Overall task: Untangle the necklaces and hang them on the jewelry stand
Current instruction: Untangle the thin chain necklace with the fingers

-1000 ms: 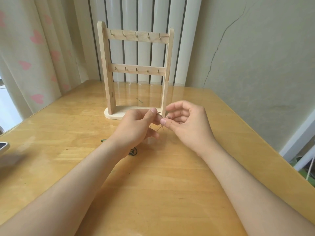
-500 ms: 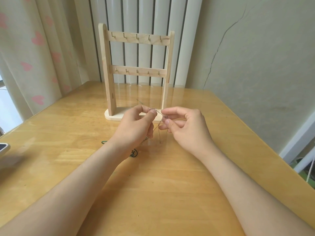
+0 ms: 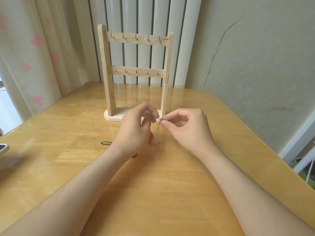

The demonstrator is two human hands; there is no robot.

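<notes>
A wooden jewelry stand (image 3: 135,40) with two rows of small hooks stands at the back of the table, nothing hanging on it. Just in front of its base, my left hand (image 3: 136,132) and my right hand (image 3: 185,128) each pinch a thin metal necklace chain (image 3: 160,119) between thumb and forefinger. A small knot sits between the fingertips, and loose chain dangles down toward the table. A dark green cord necklace (image 3: 106,143) lies on the table left of my left wrist, partly hidden under my forearm.
The wooden table (image 3: 68,133) runs to a right edge near the wall. A grey device (image 3: 3,149) sits at the far left edge. Curtains and a radiator stand behind the jewelry stand.
Both hands have drifted slightly right and down while still pinching the chain. The short taut stretch between the fingertips has closed to a small knot.
</notes>
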